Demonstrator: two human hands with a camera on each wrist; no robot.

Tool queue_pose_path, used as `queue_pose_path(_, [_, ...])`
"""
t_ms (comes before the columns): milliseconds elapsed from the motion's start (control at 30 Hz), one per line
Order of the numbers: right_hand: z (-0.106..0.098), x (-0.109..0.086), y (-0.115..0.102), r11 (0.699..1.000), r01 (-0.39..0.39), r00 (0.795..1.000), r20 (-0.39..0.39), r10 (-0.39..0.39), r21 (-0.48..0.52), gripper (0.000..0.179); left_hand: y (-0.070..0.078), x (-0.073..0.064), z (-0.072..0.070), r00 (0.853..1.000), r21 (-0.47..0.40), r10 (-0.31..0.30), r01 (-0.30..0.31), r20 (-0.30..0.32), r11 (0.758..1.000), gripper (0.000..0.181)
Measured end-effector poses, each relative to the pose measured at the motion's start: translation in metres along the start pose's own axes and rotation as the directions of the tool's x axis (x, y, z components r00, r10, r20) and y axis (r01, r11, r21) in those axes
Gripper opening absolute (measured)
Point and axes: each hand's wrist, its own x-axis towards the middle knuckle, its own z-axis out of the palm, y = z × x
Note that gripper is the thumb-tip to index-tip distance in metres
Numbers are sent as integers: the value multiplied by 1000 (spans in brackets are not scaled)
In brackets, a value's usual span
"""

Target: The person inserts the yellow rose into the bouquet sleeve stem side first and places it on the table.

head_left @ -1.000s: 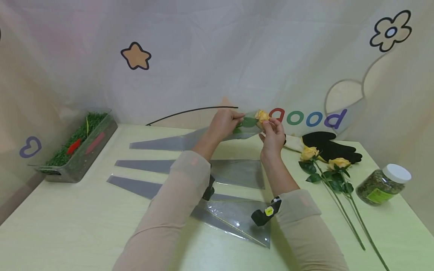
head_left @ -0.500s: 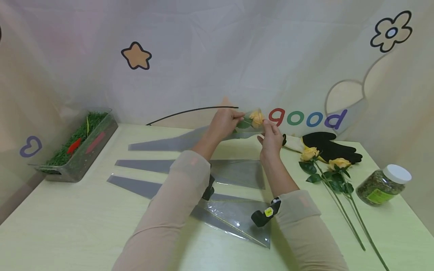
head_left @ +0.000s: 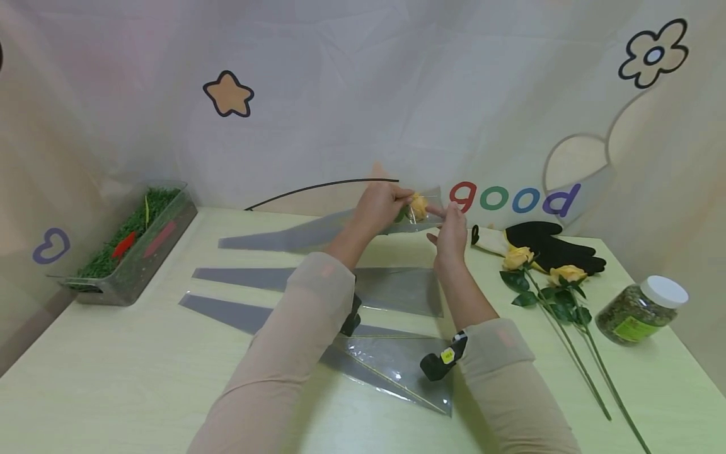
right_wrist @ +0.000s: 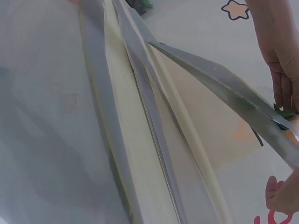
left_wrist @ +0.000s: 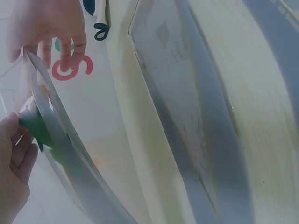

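Note:
A clear grey-edged flower sleeve (head_left: pixel 283 238) is lifted at the back of the table, its wide end to the right. Inside that end sits a yellow artificial rose (head_left: pixel 418 207); its green leaf (left_wrist: pixel 39 128) shows through the film in the left wrist view. My left hand (head_left: pixel 377 207) pinches the sleeve's upper edge beside the bloom. At the sleeve's mouth is my right hand (head_left: pixel 452 233), its index finger stretched toward the petals and its other fingers loose. The stem is mostly hidden behind my left hand and forearm.
Two more flower sleeves (head_left: pixel 399 290) lie flat nearer me. To the right are two yellow roses (head_left: pixel 567 275) with long stems, a black-and-white glove (head_left: pixel 547 244) and a white-lidded jar (head_left: pixel 641 309). A clear bin with artificial grass (head_left: pixel 133 246) stands at left.
The rose has slid left, deeper into the sleeve. My right hand has followed it slightly left, its index finger going from bent at the bloom to stretched out. My left hand has barely moved.

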Motion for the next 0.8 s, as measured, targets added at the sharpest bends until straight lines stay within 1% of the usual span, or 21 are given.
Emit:
queue_pose_path(67, [-1,0,-1,999,-3,999,39,5,-45,60,1,0,1,1000,-13,-7,7,3,1000,27])
queue_pose_path(167, [-2,1,-1,995,-9,997,74,17,-104,66,1,-1,2,1000,-25,-11,11,6,1000,26])
queue_pose_path(233, [-3,1,-1,993,-7,995,100,19,-118,69,2,-1,2,1000,-30,-13,13,5,999,26])
queue_pose_path(367, [-3,0,-1,990,-29,988,144,49,-136,72,2,-1,2,1000,-36,-22,22,-3,999,25])
queue_pose_path(467, [-4,1,-1,984,-60,979,183,91,-170,75,2,-2,3,999,-53,-34,34,7,998,25])
queue_pose_path(567, [-5,3,-1,976,-95,964,224,139,-198,79,1,-3,4,999,-49,-33,33,15,998,25])
queue_pose_path(700, [-3,4,-3,970,-136,946,264,188,-204,79,-1,-4,3,1000,-32,-16,16,0,999,25])
queue_pose_path(800, [-2,4,-4,968,-148,937,283,203,-204,81,-3,-4,1,1000,-31,-4,4,-8,1000,24])
